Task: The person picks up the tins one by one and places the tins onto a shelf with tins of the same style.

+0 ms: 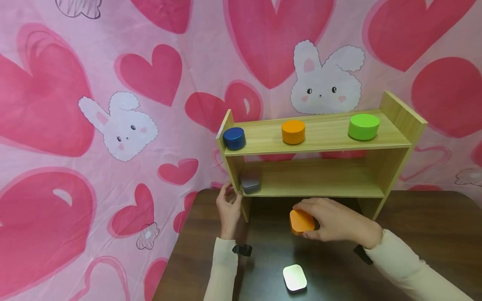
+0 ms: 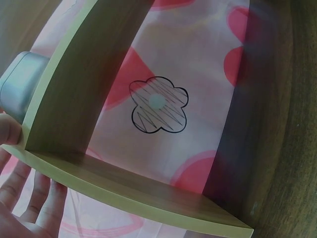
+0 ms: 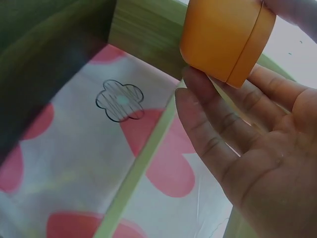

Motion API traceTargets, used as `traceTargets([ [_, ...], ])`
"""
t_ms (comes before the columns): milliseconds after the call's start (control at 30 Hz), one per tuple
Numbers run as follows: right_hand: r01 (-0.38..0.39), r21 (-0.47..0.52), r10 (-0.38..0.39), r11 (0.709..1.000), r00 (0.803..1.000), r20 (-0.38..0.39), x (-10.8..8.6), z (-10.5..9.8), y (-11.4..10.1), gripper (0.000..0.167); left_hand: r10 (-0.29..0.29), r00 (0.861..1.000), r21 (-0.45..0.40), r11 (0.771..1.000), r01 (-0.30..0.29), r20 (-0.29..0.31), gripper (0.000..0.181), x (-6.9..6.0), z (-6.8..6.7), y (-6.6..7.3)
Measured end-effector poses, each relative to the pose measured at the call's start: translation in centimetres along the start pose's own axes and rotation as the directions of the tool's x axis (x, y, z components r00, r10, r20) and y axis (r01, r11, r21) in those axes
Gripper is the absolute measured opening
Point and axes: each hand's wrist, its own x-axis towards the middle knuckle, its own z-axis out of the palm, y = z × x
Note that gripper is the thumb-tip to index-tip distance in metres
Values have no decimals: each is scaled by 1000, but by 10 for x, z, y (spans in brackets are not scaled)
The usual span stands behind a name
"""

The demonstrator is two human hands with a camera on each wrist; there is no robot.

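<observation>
My right hand (image 1: 331,219) pinches a square orange tin with rounded corners (image 1: 301,222) between thumb and fingers, above the table just in front of the shelf. In the right wrist view the fingers (image 3: 213,139) lie along the tin (image 3: 223,39). At the lower left of the wooden shelf (image 1: 316,192), my left hand (image 1: 229,209) grips the side panel, thumb at the front edge and fingers outside, as the left wrist view shows. Close by that thumb, a silver-grey tin (image 1: 250,184) sits at the left end of the lower board.
On the upper board stand a round blue tin (image 1: 234,139), a round orange tin (image 1: 293,132) and a round green tin (image 1: 363,127). A whitish square tin (image 1: 295,278) lies on the dark table (image 1: 263,255) near the front. A pink heart-patterned cloth (image 1: 150,125) hangs behind.
</observation>
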Motion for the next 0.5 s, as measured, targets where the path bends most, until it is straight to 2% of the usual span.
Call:
traceTargets([
  [300,-5,8,5,1000,1000,26,18,-14,7,56,1,1000,-19,1000,0,6,34,1,-1,0],
  [500,14,3,-14,1000,1000,9,32,-25,13,54,4,1000,2,1000,-4,-12,35,8,0,-29],
])
